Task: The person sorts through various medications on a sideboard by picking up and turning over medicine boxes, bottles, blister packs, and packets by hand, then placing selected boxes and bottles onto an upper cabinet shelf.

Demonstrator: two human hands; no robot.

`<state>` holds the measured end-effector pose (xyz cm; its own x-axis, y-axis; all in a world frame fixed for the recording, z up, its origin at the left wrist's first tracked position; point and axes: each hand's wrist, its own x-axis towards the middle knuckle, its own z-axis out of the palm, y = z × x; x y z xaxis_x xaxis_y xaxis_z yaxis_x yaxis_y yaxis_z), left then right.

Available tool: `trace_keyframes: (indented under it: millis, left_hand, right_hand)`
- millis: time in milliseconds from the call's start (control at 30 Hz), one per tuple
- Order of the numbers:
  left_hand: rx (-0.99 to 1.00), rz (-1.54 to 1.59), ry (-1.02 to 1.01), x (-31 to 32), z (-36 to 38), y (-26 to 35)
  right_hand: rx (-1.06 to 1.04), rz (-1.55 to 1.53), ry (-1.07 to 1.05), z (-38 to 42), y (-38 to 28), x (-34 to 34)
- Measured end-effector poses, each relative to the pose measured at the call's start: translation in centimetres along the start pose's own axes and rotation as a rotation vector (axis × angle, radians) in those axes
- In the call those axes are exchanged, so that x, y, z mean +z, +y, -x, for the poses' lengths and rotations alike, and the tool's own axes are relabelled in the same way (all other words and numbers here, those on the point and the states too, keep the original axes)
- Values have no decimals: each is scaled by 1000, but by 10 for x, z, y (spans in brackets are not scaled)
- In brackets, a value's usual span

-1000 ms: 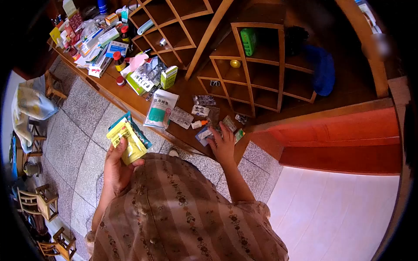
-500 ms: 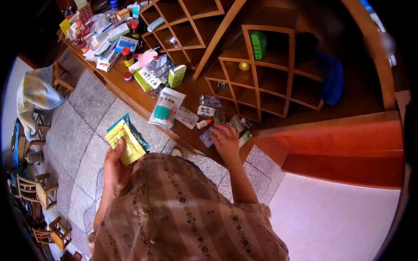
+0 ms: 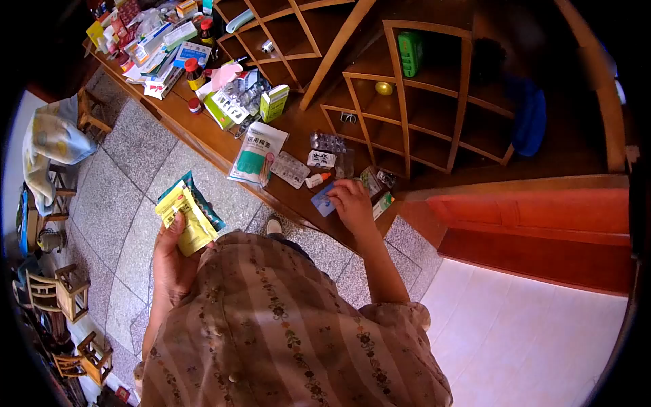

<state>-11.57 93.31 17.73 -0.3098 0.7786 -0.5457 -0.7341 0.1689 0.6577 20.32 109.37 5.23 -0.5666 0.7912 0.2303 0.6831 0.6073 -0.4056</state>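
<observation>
My left hand [image 3: 178,254] grips a yellow packet [image 3: 184,216] with a teal packet [image 3: 205,207] showing behind it, above the floor. The thumb lies across the yellow one's front. Over the near part of the counter, my right hand [image 3: 354,205] has its fingers bent together at the edge of a small flat blue packet [image 3: 323,201]. Part of that packet is hidden under the fingertips. Close by lie a small white bottle with an orange cap [image 3: 317,180], a blister pack [image 3: 290,169], a white box [image 3: 321,159] and a green-and-white box [image 3: 383,205].
A white-and-green bag of cotton swabs [image 3: 258,154] lies at the edge of the wooden counter [image 3: 183,129]. Farther left are a green box [image 3: 274,103], a brown bottle with a red cap [image 3: 195,73] and piled medicine boxes. Lattice shelves [image 3: 407,122] rise behind. Wooden chairs [image 3: 71,292] stand at left.
The view has shifted slightly. My left hand, still holding its packets, sits a little farther left and lower. My right hand stays at the blue packet, of which more now shows.
</observation>
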Motion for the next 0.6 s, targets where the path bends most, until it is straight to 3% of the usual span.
trace_keyframes:
  millis: [67,167,233,367,433,600]
  left_hand:
    - [5,7,-9,-3,0,1]
    - [12,9,-8,-4,2,3]
    - [13,0,6,-3,1,2]
    - [27,-59,-10,-8,-3,0]
    - [31,-56,-35,-6,-4,-1]
    - [10,-88,-77,4,-5,2]
  right_hand:
    - [-9,-18,38,-2,3,-2]
    - [114,-277,11,-4,4,-12]
    - [510,-576,131,-4,-1,-26]
    - [582,-471,146,22,15,-50]
    - [583,-312,-51,45,18,-58]
    - [683,-329,-219,92,20,-67]
